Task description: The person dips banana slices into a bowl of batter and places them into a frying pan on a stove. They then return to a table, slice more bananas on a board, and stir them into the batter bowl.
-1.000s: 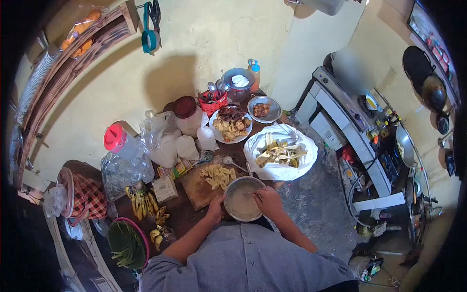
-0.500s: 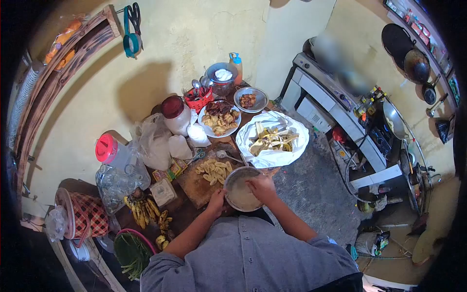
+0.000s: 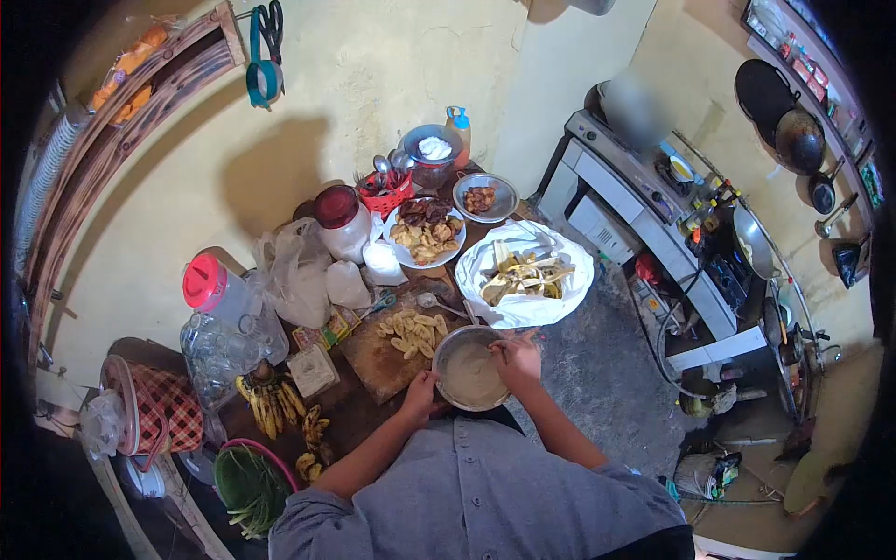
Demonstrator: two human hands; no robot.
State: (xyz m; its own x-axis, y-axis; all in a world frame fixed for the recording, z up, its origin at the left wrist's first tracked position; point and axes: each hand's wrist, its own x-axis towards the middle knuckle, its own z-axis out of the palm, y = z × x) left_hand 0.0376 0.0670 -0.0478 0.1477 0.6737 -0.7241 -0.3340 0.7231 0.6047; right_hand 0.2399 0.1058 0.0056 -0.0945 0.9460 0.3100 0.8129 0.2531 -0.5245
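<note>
A metal bowl (image 3: 449, 388) of pale, runny batter (image 3: 472, 371) is in front of my body, at the table's edge. My left hand (image 3: 420, 397) grips its left rim with closed fingers. Over the bowl's right side is my right hand (image 3: 519, 362), its fingers pinched together; what they hold, if anything, is too small to tell. Just left of the bowl, peeled banana pieces (image 3: 411, 331) lie on a worn wooden board (image 3: 373, 365). A spoon (image 3: 446, 303) rests behind the bowl.
Banana peels fill a white plastic-lined container (image 3: 577, 297) at the right. Behind stand a plate of fried food (image 3: 427, 245), a sieve (image 3: 504, 195) and a red-lidded jar (image 3: 342, 224). Bananas (image 3: 271, 407) lie at left; a stove (image 3: 611, 154) stands beyond the table.
My right hand has shifted slightly right and its fingers have moved over the batter toward the bowl's right side. My left hand stays on the rim. The view has tilted a little.
</note>
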